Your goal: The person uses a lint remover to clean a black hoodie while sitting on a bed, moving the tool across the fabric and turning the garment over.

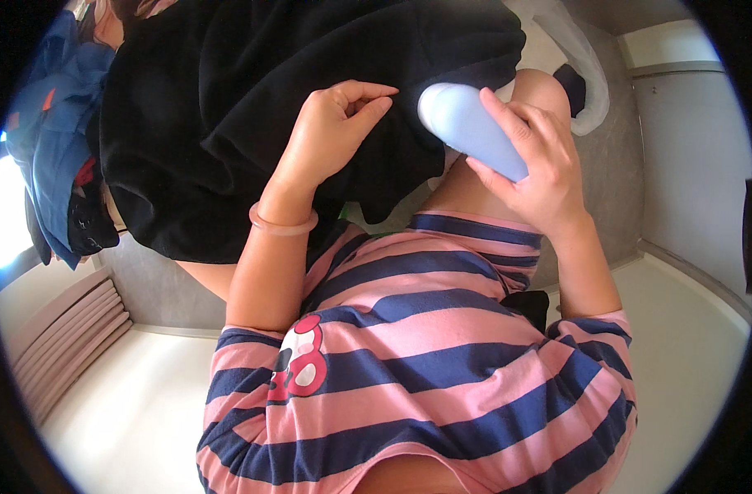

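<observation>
Person's lap (452,196), black cloth (228,115) in folds across it.

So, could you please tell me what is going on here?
A person in a pink and navy striped top has a black cloth spread in front of them. Their right hand grips a rounded light blue object at the cloth's right side; I cannot tell if they touch. Their left hand is over the cloth, loosely curled, nothing visible in it.
</observation>
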Motion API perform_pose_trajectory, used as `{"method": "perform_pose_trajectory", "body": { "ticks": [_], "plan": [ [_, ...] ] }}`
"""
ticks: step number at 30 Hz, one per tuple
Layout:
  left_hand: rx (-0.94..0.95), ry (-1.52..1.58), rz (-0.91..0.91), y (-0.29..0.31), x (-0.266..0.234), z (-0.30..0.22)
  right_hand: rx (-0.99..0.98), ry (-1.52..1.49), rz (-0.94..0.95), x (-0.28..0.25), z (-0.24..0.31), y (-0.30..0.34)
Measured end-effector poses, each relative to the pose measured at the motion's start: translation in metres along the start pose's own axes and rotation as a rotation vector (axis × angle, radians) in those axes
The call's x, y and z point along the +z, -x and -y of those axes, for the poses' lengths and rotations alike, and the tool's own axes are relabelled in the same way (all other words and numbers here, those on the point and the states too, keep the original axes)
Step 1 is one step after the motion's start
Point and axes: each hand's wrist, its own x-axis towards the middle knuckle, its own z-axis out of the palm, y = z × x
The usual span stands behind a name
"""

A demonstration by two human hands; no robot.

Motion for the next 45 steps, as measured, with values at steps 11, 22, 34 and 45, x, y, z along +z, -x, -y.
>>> {"method": "perform_pose_trajectory", "body": {
  "ticks": [11, 22, 34, 45],
  "plan": [
    [0.005, -0.002, -0.005, 0.001, 0.002, -0.001, -0.003, -0.116, 0.0, -0.007, 0.004, -0.001],
    [0.201, -0.117, -0.186, 0.011, 0.021, 0.002, 0.068, 0.019, 0.107, -0.023, -0.014, -0.008],
    [0.772, -0.563, -0.2, 0.029, 0.054, 0.031, 0.076, 0.058, 0.07, -0.015, -0.012, 0.0],
    [0.746, -0.473, -0.193, 0.03, 0.051, 0.034, 0.024, 0.254, 0.075, -0.033, -0.014, 0.008]
  ]
}}
